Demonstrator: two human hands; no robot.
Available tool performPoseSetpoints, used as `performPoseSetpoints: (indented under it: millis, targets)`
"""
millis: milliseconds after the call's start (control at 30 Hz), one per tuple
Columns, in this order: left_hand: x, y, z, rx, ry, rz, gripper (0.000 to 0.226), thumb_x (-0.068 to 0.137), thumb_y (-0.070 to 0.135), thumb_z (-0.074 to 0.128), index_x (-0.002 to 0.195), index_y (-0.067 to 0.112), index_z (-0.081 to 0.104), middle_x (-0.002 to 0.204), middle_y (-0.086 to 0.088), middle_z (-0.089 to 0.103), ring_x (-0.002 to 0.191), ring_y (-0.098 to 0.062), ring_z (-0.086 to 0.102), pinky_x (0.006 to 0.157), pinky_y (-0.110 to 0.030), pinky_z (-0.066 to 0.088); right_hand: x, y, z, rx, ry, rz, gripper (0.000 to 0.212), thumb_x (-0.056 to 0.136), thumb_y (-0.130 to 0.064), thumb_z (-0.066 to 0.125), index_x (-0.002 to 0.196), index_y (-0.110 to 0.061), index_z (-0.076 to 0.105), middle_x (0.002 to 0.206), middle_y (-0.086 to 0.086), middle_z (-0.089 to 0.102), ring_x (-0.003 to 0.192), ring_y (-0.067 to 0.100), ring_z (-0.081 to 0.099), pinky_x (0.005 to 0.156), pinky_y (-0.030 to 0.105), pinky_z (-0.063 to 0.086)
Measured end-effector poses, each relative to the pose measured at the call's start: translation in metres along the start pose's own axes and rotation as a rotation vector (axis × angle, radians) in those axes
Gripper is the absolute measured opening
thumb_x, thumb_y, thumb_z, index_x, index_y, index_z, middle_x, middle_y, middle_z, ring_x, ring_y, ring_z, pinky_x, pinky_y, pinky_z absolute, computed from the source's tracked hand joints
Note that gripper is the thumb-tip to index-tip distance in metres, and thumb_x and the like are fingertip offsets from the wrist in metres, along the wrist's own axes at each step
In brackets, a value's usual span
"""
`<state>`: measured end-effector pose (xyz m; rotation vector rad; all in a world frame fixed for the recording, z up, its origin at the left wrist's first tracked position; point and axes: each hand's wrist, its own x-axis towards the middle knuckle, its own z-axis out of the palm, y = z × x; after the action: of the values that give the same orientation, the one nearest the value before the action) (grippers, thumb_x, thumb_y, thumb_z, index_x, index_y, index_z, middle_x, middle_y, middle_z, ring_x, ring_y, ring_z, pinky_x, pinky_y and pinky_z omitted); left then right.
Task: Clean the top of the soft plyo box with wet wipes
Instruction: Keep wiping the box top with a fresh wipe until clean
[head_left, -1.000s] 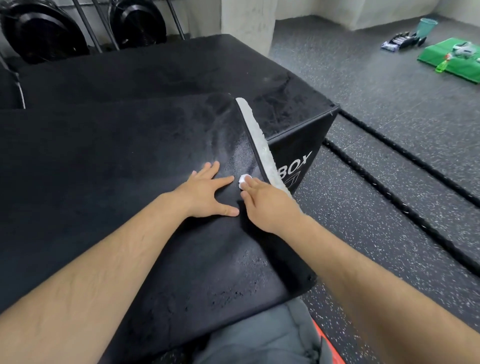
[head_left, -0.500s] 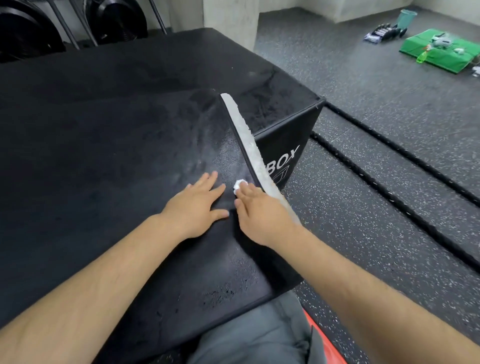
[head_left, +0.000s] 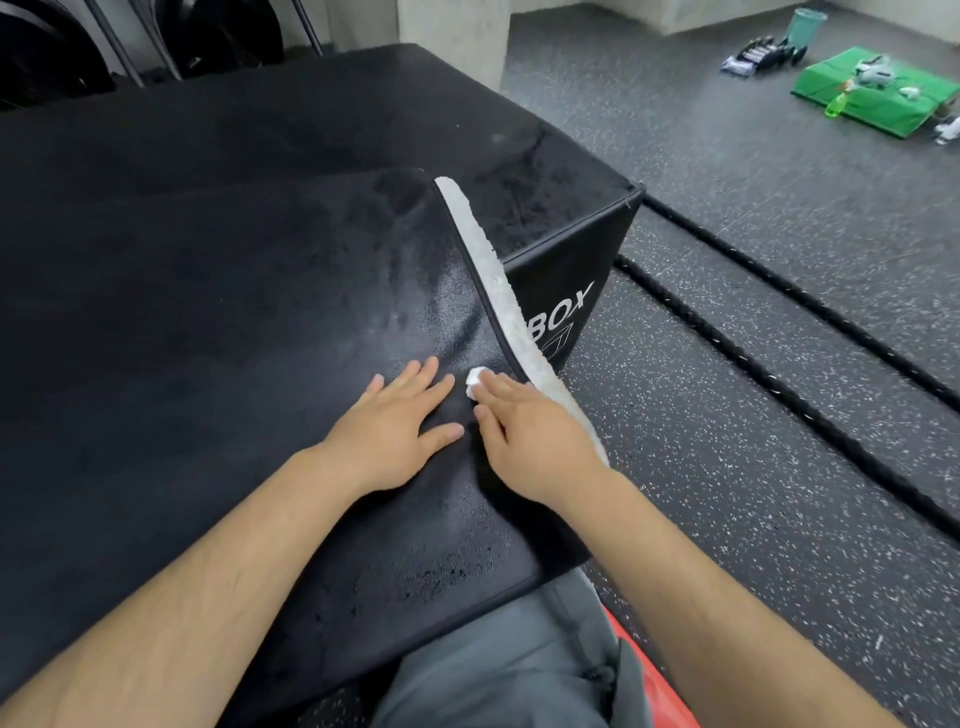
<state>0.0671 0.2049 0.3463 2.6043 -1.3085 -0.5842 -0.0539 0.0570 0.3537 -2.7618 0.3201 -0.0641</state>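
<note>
The black soft plyo box (head_left: 208, 291) fills the left and middle of the head view. Its top surface looks damp and streaked near the right edge, where a white fuzzy strip (head_left: 493, 291) runs along a raised flap. My left hand (head_left: 395, 421) lies flat on the top with fingers spread. Just to its right, my right hand (head_left: 524, 431) presses a small white wet wipe (head_left: 475, 382) onto the surface under straight fingers, close to the white strip. Only a bit of the wipe shows past the fingertips.
Thick black ropes (head_left: 779, 364) lie across the speckled rubber floor to the right. A green bag (head_left: 883, 98) with a spray bottle and small items sits far right, near a teal cup (head_left: 808, 26). Weight plates (head_left: 47, 57) stand behind the box. A concrete pillar (head_left: 452, 31) rises beyond.
Both hands stay side by side near the box's right edge; the right hand with the wipe has slid slightly along the surface. The view has shifted a little.
</note>
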Motion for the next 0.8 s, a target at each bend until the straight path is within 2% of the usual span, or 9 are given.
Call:
performPoseSetpoints:
  millis: [100,233,333,400,467,533,600,700,800]
  targets:
    - [-0.009,0.009,-0.001,0.074,0.050,-0.003,0.066,0.103,0.056,0.028,0.159,0.026,0.012,0.167,0.004,-0.004,0.153,-0.013,-0.007,0.125,-0.037,0.003,-0.004,-0.007,-0.003,0.001,-0.010,0.006,0.044,0.108,-0.021,0.036,0.147,-0.004,0.048,0.160,0.009,0.036,0.148,0.024,0.031,0.121,0.025,0.012]
    - [-0.026,0.015,0.008,0.037,0.041,0.023,0.064,0.104,0.052,0.023,0.160,0.023,0.010,0.167,0.004,-0.005,0.152,-0.014,-0.011,0.124,-0.034,0.001,-0.020,-0.019,0.002,-0.030,-0.031,-0.077,0.045,0.103,-0.024,0.035,0.134,-0.003,0.061,0.149,0.011,0.052,0.136,0.028,0.049,0.116,0.033,0.027]
    - [-0.029,0.012,0.014,0.037,0.036,0.019,0.070,0.100,0.061,0.015,0.160,0.026,0.004,0.166,0.007,-0.011,0.149,-0.009,-0.018,0.123,-0.032,-0.005,-0.005,-0.002,-0.008,-0.107,-0.054,-0.024,0.045,0.107,-0.026,0.031,0.144,-0.013,0.053,0.156,0.002,0.044,0.142,0.019,0.040,0.118,0.035,0.022]
    - [-0.026,0.012,0.013,0.038,0.025,0.016,0.067,0.103,0.056,0.020,0.160,0.025,0.005,0.165,0.007,-0.012,0.151,-0.011,-0.016,0.124,-0.033,-0.005,0.004,0.006,-0.010,-0.152,-0.041,0.040,0.047,0.108,-0.028,0.027,0.147,-0.012,0.048,0.158,0.003,0.038,0.144,0.020,0.036,0.118,0.036,0.020]
    - [-0.026,0.012,0.012,0.028,0.012,0.014,0.064,0.104,0.052,0.023,0.160,0.025,0.005,0.165,0.007,-0.012,0.151,-0.012,-0.015,0.124,-0.033,-0.005,0.002,-0.004,-0.006,-0.152,-0.070,0.053,0.052,0.106,-0.030,0.020,0.140,-0.006,0.052,0.152,0.008,0.044,0.138,0.026,0.042,0.115,0.038,0.025]
    - [-0.026,0.012,0.012,0.017,0.011,0.017,0.064,0.104,0.052,0.024,0.160,0.025,0.005,0.166,0.007,-0.011,0.151,-0.012,-0.015,0.124,-0.033,-0.005,-0.010,-0.013,0.004,-0.129,-0.098,-0.016,0.062,0.101,-0.034,0.011,0.133,-0.006,0.056,0.145,0.009,0.049,0.132,0.028,0.048,0.112,0.038,0.030]
    - [-0.027,0.012,0.012,0.019,0.004,0.014,0.064,0.104,0.052,0.023,0.160,0.025,0.004,0.166,0.007,-0.012,0.151,-0.012,-0.015,0.124,-0.033,-0.005,-0.018,-0.006,0.002,-0.066,-0.083,-0.033,0.061,0.101,-0.034,0.016,0.139,-0.009,0.056,0.153,0.005,0.047,0.139,0.023,0.044,0.117,0.038,0.027]
    - [-0.026,0.014,0.011,0.040,-0.017,0.004,0.064,0.105,0.051,0.021,0.160,0.025,0.003,0.165,0.008,-0.014,0.151,-0.012,-0.017,0.124,-0.034,-0.006,-0.015,0.016,-0.012,-0.027,-0.022,-0.003,0.044,0.106,-0.025,0.033,0.140,-0.012,0.057,0.154,0.000,0.046,0.139,0.018,0.042,0.117,0.035,0.024]
    - [-0.027,0.014,0.010,0.045,-0.021,0.002,0.063,0.105,0.051,0.021,0.160,0.026,0.002,0.165,0.007,-0.014,0.151,-0.012,-0.017,0.124,-0.034,-0.005,-0.027,0.006,-0.011,0.019,-0.009,-0.006,0.040,0.106,-0.021,0.038,0.137,-0.007,0.059,0.149,0.006,0.051,0.136,0.023,0.044,0.113,0.027,0.020]
